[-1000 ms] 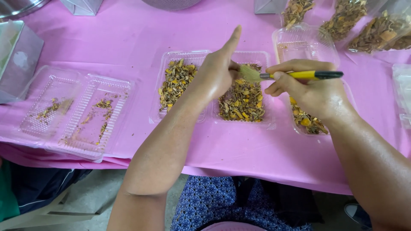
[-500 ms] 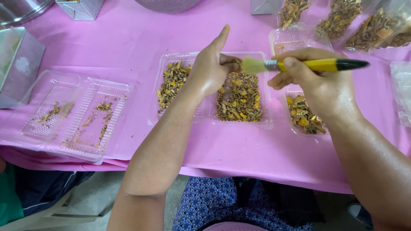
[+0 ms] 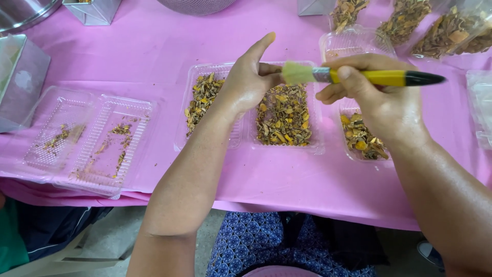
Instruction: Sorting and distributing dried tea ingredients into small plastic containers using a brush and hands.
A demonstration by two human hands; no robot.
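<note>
From the head view we see our right hand (image 3: 382, 97) holding a small brush (image 3: 359, 77) level above the bench (image 3: 154, 56), its fingers clamped around the yellow handle with the black end pointing right and the pale bristles pointing left. Our left hand (image 3: 248, 84) hangs over the clear hinged tray (image 3: 253, 107) in the middle, index finger stretched far and up, the other fingers loosely curled; the bristles sit just beside those curled fingers, seemingly touching them, though we cannot tell whether anything is pinched there. Both halves of that tray hold dried yellow-brown pieces (image 3: 284, 115), and a smaller tray of the same pieces (image 3: 361, 138) lies under our right wrist. At the left, an opened clear tray (image 3: 89, 138) holds only crumbs, and bags of dried material (image 3: 446, 33) lie at the far right. We judge the step in hand to be brushing bits off the left fingers above the filled tray; the next move would call for light strokes kept over the tray so nothing falls on the pink cover. Against the earlier frames, the brush has lifted from the tray's contents to the level of the left fingers and turned flatter, while the trays lie as they did.
</note>
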